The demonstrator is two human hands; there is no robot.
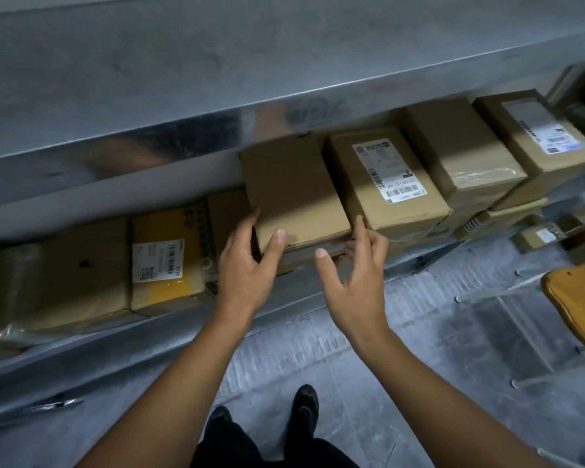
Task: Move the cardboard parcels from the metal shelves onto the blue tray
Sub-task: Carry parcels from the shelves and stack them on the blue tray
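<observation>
Reaching into grey metal shelves (217, 79), a person takes hold of one cardboard box. The shelves fill the view from 9 to 2 o'clock: dull, scuffed sheet metal with a shiny front lip. A pale, ribbed floor (419, 332) lies from 4 to 6 o'clock. A row of brown parcels (460, 146) runs along the lower shelf from 9 to 2 o'clock, and some of them are stacked. All are square-edged cardboard, several with clear tape and white printed labels, and one at 9 o'clock has yellow panels. Just above centre, the plain parcel (294, 184) sits on top of other boxes, turned slightly askew, matte and unlabelled. It touches a labelled parcel (385, 177) at 1 o'clock. The left hand (247, 265) grasps the plain parcel, with fingers wrapped round its left side and the thumb on top near the front edge. The right hand (358, 275) is not yet clamped: its index finger lies straight against the box's right edge and its thumb is lifted clear. The blue tray is out of view, so the number already moved cannot be told. Many parcels are left on the shelf, so the job looks far from finished. A glossy wooden piece (578, 298) shows at 3 o'clock and dark shoes (304, 403) at 6.
</observation>
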